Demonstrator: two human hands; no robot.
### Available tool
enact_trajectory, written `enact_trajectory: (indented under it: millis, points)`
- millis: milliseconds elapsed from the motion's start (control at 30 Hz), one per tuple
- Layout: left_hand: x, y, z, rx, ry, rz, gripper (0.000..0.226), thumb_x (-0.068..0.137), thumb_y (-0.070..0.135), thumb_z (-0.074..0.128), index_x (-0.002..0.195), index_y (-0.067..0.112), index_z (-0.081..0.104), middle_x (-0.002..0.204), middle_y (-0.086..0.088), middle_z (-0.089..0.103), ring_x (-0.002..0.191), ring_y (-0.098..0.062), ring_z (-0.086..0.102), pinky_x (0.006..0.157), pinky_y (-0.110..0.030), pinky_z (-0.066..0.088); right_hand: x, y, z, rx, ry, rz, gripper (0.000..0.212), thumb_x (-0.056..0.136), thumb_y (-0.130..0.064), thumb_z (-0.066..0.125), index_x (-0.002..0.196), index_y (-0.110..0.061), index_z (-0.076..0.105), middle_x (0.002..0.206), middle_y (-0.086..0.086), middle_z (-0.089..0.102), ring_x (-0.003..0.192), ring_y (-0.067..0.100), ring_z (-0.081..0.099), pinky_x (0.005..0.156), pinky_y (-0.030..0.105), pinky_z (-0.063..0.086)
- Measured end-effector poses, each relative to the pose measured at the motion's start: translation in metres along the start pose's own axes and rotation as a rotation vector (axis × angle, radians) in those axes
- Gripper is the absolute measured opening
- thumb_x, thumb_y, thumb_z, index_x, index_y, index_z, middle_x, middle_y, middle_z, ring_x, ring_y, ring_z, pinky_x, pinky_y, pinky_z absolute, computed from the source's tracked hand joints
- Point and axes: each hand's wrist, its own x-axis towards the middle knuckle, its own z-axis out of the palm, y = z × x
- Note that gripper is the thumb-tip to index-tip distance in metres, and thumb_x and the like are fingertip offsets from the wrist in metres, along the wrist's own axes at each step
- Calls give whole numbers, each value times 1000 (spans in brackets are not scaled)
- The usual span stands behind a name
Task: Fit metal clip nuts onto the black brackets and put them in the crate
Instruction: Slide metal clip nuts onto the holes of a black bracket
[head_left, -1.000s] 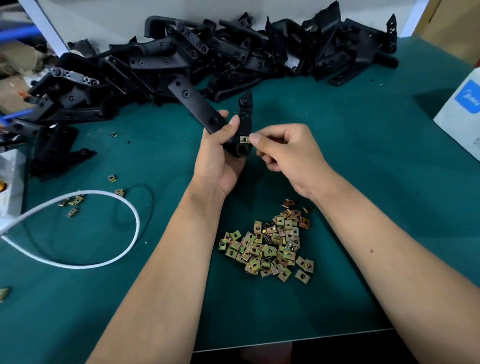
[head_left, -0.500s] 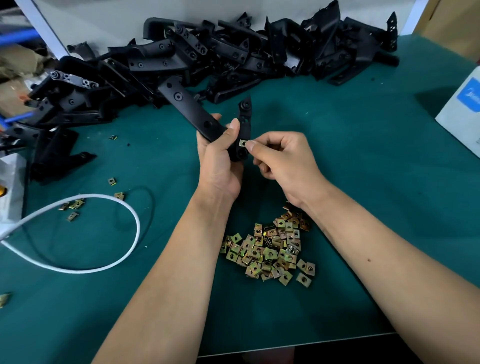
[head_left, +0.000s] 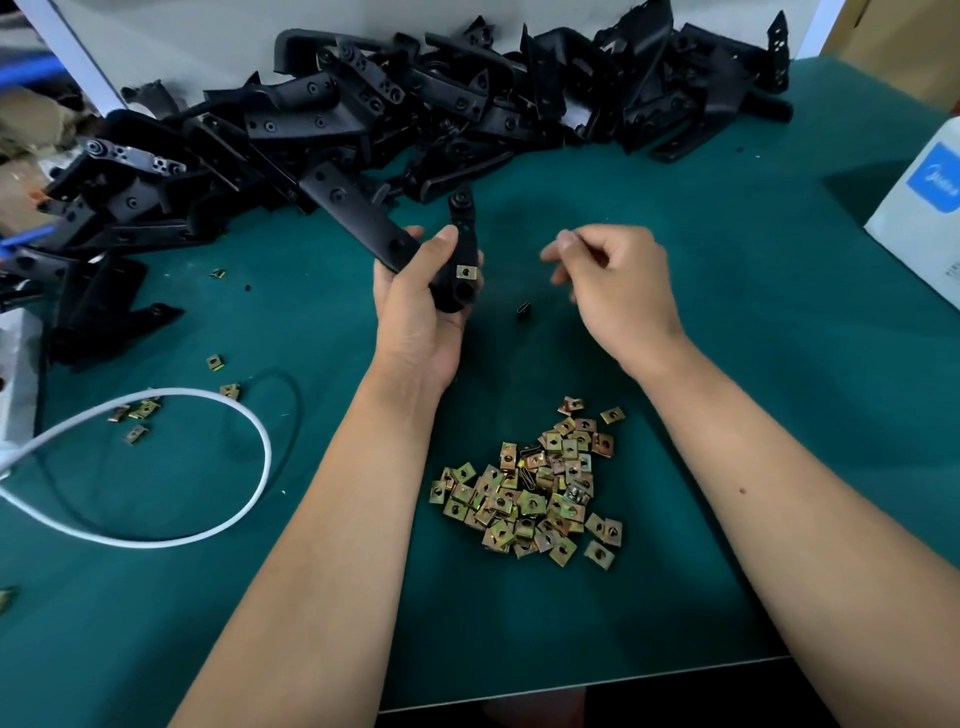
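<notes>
My left hand (head_left: 415, 306) grips a black bracket (head_left: 358, 213) above the green table, thumb across its bend. A brass clip nut (head_left: 466, 272) sits fitted on the bracket's short arm. My right hand (head_left: 613, 280) hovers apart from the bracket, to its right, fingers loosely curled and holding nothing. A heap of brass clip nuts (head_left: 535, 488) lies on the table between my forearms. A small dark piece (head_left: 523, 310) lies on the mat between my hands. No crate is in view.
A big pile of black brackets (head_left: 441, 104) fills the back of the green table (head_left: 727, 364). A white cable loop (head_left: 208, 525) and a few stray clip nuts (head_left: 140, 413) lie at left. A white box (head_left: 919, 218) stands at the right edge.
My right hand has let go of the clip nut, now seated on the bracket, and drawn away to the right. The left hand keeps hold of the bracket.
</notes>
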Motion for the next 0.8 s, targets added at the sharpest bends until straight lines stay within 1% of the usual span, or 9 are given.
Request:
enact_trajectory:
  millis: [100,167,233,300,367,467,567,667,800]
  points:
    - [3,5,-4,-76,-9,5,30,95,3,66,108,18,43,92,-8,66,74,-27,71,65,-33,58,0,4,-4,-223,-109,-71,20,102,-26,59,103,-21,79,89,-13,70,75,-5,60,69,15,43]
    - [3,6,-6,-81,-7,5,31,96,5,66,110,18,42,86,-6,68,74,-26,72,65,-32,59,-2,3,0,-414,-230,-149,18,97,-34,68,110,-25,77,102,-5,68,93,11,63,82,30,49]
    - [2,5,-6,-58,-9,2,27,96,8,67,107,18,44,89,-7,67,72,-26,72,64,-31,58,-4,2,4,-554,-307,-205,19,92,-36,74,109,-29,77,105,-3,63,96,20,60,84,36,50]
    - [2,6,-7,-42,-10,-6,21,97,9,67,99,18,48,94,-8,64,71,-26,71,64,-30,57,-4,2,5,-538,-298,-233,10,91,-28,77,101,-26,78,99,-6,62,90,17,59,82,37,51]
    - [2,6,-7,-33,-11,-22,19,96,10,68,97,18,51,93,-8,64,71,-26,71,64,-30,58,-3,4,5,-445,-253,-221,6,91,-20,77,96,-22,79,90,-9,65,81,8,59,80,31,52]
    - [3,6,-7,-21,-31,-46,20,94,7,69,105,12,52,102,-12,62,80,-26,72,70,-31,59,-4,2,6,-116,-158,-103,8,92,-13,75,97,-19,79,83,-12,71,73,-3,61,72,14,47]
    - [3,5,-7,59,-32,-54,28,91,7,72,111,10,53,100,-9,63,82,-22,71,74,-32,57,-7,-1,9,181,-138,31,18,96,-10,69,104,-22,80,80,-18,72,66,-1,59,70,18,50]
    - [3,4,-7,108,-30,-69,28,90,11,73,111,13,54,90,-2,64,79,-16,65,71,-29,53,-10,-5,13,431,-109,118,15,95,-2,68,100,-12,78,82,0,76,66,11,64,65,23,53]
    - [1,4,-8,196,-73,-88,16,91,16,73,97,18,58,82,2,64,72,-12,61,65,-26,49,-13,-11,15,781,-136,255,11,95,8,65,101,1,71,89,14,78,79,22,75,72,25,58]
